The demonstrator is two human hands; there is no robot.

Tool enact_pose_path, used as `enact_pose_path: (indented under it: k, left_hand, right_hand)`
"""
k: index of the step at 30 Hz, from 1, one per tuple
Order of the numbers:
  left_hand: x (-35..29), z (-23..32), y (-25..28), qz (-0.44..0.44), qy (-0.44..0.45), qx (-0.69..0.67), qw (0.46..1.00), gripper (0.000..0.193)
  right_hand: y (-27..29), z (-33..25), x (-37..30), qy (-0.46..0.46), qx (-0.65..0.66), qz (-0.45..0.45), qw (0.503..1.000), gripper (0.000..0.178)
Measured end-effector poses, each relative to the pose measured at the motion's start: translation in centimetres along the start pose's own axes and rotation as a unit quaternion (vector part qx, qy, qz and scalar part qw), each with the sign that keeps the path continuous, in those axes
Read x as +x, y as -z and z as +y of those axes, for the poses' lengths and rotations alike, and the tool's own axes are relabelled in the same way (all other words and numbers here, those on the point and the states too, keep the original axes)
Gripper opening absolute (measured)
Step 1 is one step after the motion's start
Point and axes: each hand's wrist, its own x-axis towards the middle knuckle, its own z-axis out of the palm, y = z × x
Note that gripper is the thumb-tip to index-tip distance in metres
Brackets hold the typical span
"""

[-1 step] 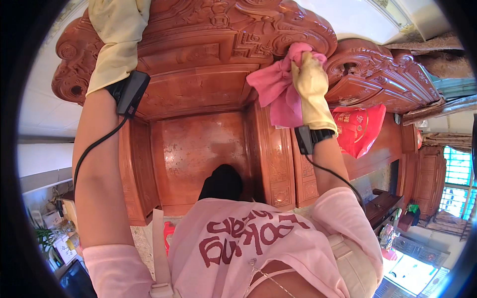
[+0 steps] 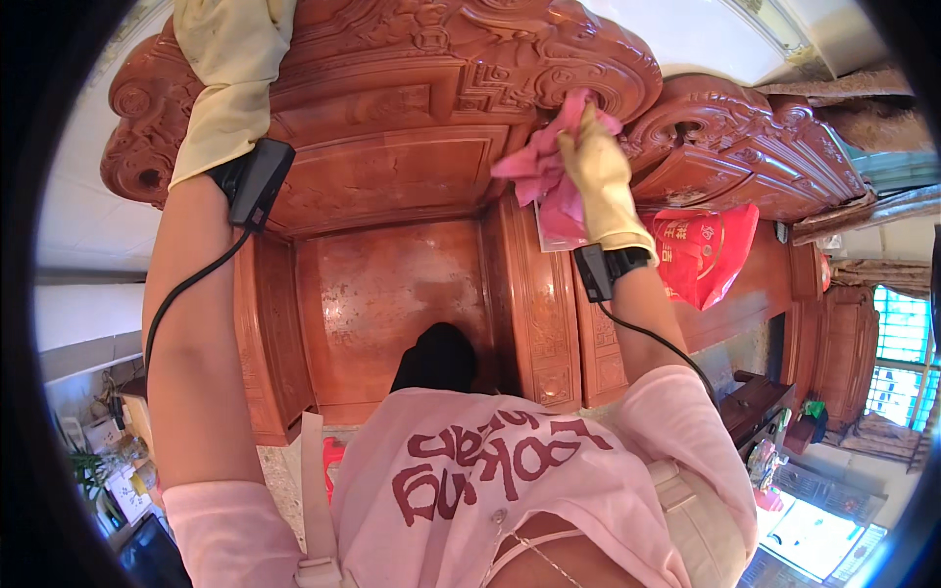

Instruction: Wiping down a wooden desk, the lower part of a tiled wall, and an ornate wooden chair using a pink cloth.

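A pink cloth is gripped in my right hand, which wears a cream rubber glove. The cloth touches the carved right end of a reddish-brown wooden chair back, and its loose part hangs down to the left. At the upper left, my left hand, in a matching glove, reaches over the top of the chair back. Its fingers are out of sight at the picture's upper edge. A black device with a cable is strapped to each wrist.
Below the chair back is the wooden seat, with a black-clad knee on it. A red bag sits right of my right forearm, by a second carved chair back. A pale flat item shows under the cloth.
My right hand has shifted slightly left and down with the cloth, which is more bunched up. More of the pale item beneath it shows. My left hand stays in place.
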Motion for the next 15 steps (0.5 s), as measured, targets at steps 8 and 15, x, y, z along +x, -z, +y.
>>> enact_pose_path:
  k: [8, 15]
  left_hand:
    - [0.3, 0.5, -0.3, 0.013, 0.0, -0.007, 1.0, 0.041]
    - [0.0, -0.3, 0.6, 0.001, -0.012, -0.004, 1.0, 0.041]
  right_hand:
    - [-5.2, 0.0, -7.8, -0.136, 0.444, -0.075, 0.882, 0.041]
    - [-1.8, -6.0, -4.6, -0.088, 0.351, 0.113, 0.925, 0.054]
